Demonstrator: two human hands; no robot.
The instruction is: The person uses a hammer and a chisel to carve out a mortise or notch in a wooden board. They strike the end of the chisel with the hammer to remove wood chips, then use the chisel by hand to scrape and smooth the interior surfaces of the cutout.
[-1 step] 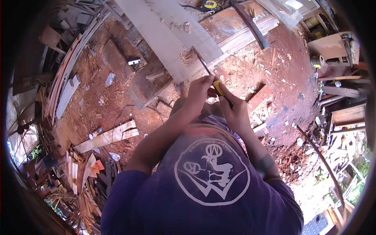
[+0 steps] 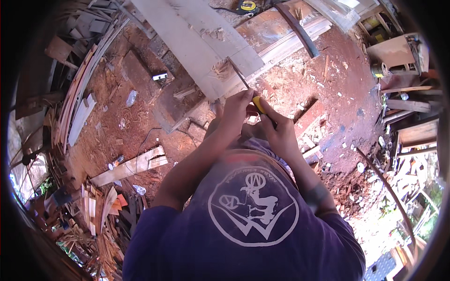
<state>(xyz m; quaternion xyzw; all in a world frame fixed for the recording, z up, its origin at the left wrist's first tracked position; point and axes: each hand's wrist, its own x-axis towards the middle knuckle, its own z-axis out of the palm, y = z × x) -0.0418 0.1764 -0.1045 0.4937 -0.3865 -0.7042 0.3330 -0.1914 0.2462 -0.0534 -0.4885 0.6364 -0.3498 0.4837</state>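
A long-bladed chisel (image 2: pixel 258 106) with a yellow and black handle is in my two hands. My right hand (image 2: pixel 280 133) is closed round its handle. My left hand (image 2: pixel 236 108) pinches the tool where the blade meets the handle. The thin dark blade slants up and left, its tip at a rough, chipped recess near the end of a wide pale board (image 2: pixel 187 35). Pencil-like lines cross the board, and wood chips lie on it. My palms and some fingertips are hidden from this angle.
Beyond the board lie a yellow and black tape measure (image 2: pixel 247 6) and a dark bar (image 2: pixel 300 33) across planks. A wooden block (image 2: pixel 176 105) stands left of the board. Scrap wood (image 2: pixel 101 210) heaps up at left; a loose plank (image 2: pixel 131 165) lies on the reddish ground.
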